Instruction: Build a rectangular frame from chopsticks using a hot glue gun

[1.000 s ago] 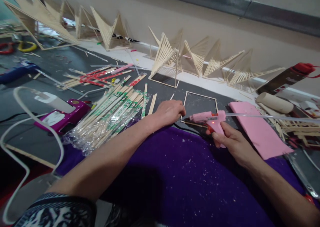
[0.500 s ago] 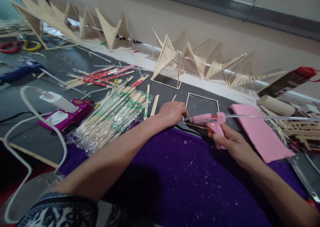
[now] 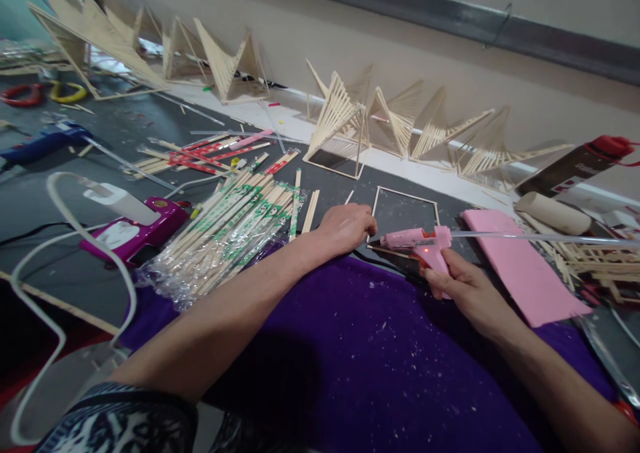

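My right hand (image 3: 460, 280) is wrapped round the handle of a pink hot glue gun (image 3: 413, 238), whose small light glows orange. A long clear glue stick (image 3: 540, 237) runs out of its back. The nozzle points left, at the near left corner of a square frame of thin wooden sticks (image 3: 407, 195) lying flat on the dark tabletop. My left hand (image 3: 347, 226) is closed at the left side of that frame, fingertips curled on the stick there. The gun covers part of the frame's near side.
Packaged chopsticks (image 3: 240, 226) lie left of my left forearm, near a purple power strip (image 3: 133, 230). Several twisted stick models (image 3: 335, 120) stand along the wall. Pink folded sheet (image 3: 523, 266), dark bottle (image 3: 575, 166) and loose sticks lie right. Purple cloth (image 3: 380, 360) spreads in front.
Both hands and the glue gun stay nearly in place. The whole view has shifted very slightly.
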Demonstrator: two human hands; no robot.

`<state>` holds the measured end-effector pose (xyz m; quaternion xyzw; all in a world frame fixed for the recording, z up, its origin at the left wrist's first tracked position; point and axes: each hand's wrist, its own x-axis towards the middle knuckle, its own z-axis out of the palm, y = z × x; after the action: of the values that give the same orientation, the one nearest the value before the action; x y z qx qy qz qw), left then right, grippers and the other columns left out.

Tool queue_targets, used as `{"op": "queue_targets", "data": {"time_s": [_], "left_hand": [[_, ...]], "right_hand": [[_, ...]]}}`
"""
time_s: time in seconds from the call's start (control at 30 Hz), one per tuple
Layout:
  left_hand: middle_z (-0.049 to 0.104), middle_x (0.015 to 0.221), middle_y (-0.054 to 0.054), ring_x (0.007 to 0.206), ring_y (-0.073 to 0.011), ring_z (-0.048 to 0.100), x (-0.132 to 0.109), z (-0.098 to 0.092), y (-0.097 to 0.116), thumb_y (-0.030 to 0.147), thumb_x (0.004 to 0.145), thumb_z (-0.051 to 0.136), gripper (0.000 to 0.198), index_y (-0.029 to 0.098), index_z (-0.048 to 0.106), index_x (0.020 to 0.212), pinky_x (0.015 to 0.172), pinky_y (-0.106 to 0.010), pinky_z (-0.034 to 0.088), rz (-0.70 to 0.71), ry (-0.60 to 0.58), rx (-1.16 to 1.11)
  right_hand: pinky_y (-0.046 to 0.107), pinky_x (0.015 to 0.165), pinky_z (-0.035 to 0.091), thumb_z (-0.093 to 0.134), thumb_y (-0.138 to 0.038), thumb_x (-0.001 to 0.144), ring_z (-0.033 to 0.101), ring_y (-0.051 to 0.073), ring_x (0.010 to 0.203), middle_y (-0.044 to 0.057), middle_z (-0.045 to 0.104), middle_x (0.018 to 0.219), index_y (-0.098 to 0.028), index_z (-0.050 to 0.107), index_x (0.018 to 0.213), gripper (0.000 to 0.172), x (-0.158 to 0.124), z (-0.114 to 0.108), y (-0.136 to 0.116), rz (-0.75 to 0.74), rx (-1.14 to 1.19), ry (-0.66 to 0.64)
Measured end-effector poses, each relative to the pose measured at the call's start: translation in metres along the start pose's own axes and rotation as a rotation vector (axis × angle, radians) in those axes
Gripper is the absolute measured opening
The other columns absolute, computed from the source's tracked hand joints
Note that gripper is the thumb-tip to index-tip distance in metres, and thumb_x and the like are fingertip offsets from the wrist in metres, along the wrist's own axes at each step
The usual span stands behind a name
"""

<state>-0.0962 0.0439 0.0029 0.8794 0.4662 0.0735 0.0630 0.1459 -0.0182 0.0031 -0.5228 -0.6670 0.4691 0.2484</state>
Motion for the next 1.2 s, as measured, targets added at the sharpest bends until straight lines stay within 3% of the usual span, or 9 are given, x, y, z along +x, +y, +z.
{"op": "queue_targets", "data": {"time_s": [1.2], "left_hand": [[0.063,0.093,-0.002,0.085,-0.0160,0.055,-0.0008,-0.0001,0.0006,0.025,0.084,0.043,0.026,0.027,0.068,0.092,0.060,-0.024,0.034,0.007,0.008,0.014]], "right_hand": [[0.023,0.049,0.036,0.052,-0.036,0.080,0.043,0.011,0.055,-0.003,0.042,0.064,-0.020,0.047,0.071,0.019,-0.0021,0.0072,-0.0031,-0.034,-0.065,0.056]]}}
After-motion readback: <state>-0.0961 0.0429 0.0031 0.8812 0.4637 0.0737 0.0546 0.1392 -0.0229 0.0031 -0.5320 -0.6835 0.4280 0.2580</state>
